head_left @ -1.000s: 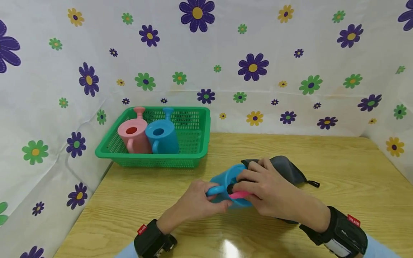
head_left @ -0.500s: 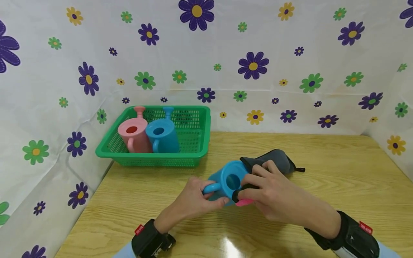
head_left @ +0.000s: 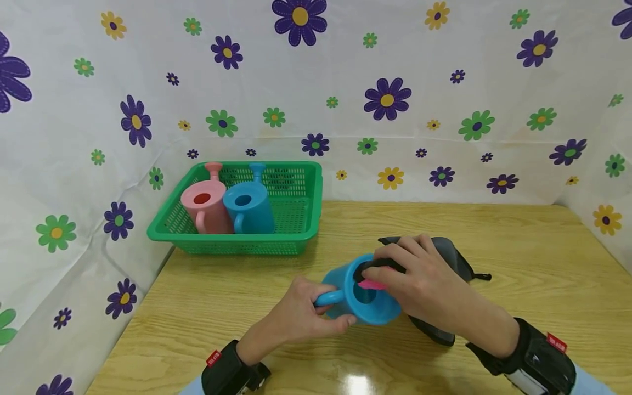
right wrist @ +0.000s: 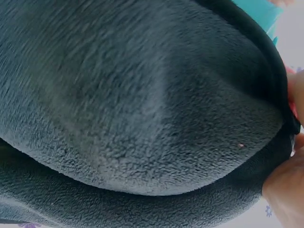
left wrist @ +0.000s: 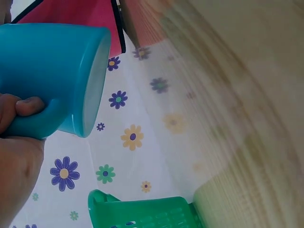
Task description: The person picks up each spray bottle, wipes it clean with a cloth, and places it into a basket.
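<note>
In the head view, my left hand [head_left: 301, 312] grips the handle of a blue watering can [head_left: 377, 311], tilted with its round top opening towards the right. My right hand [head_left: 427, 280] pinches a dark grey, black-edged cloth [head_left: 449, 255] with a pink reverse side, its bunched edge pressed at the rim of the opening. Curled fingers [left wrist: 28, 105] show round the handle in the left wrist view, where pink cloth [left wrist: 88, 12] hangs behind the can [left wrist: 52, 57]. Fuzzy grey cloth [right wrist: 142, 118] fills most of the right wrist view. The can's spout is hidden.
At the back left of the wooden table [head_left: 518, 247] stands a green basket [head_left: 232, 238]. Inside it sit a pink watering can [head_left: 212, 211] and another blue watering can [head_left: 254, 211], side by side. A flower-patterned sheet [head_left: 296, 71] hangs behind the table.
Over the last half second, my right hand has moved the cloth from the opening's near right side up to its far side. The can has tipped more to the right in my left hand.
</note>
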A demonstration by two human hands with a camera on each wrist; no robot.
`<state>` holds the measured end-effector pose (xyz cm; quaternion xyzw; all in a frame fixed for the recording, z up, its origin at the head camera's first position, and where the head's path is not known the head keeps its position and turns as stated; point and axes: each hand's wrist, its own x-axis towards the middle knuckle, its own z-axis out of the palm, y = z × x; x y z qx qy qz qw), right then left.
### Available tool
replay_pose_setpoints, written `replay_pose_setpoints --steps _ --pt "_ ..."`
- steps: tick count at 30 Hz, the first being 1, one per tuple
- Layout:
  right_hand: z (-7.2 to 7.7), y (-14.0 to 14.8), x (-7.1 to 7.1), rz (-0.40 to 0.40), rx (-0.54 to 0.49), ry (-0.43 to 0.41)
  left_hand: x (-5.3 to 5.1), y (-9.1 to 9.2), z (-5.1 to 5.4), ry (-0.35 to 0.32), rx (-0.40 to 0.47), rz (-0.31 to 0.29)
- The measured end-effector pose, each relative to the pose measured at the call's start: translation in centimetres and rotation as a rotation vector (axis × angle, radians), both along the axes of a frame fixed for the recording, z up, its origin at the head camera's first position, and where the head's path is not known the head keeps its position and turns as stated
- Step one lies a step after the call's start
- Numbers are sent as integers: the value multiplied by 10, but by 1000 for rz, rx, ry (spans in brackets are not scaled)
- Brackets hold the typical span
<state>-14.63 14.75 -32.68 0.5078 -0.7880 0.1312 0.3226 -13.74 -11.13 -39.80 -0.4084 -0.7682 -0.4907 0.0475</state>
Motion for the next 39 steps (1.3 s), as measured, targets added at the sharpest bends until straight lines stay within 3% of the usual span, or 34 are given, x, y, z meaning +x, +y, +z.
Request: replay_pose_setpoints --steps 8,16,39 --pt "0 7 -7 -33 -51 -52 3 0 0 60 -22 -15" --pt "-1 9 -8 -75 -42 -74 5 0 0 61 -21 -19" --pt "-1 15 -2 -59 1 -97 6 -3 -1 70 -25 12"
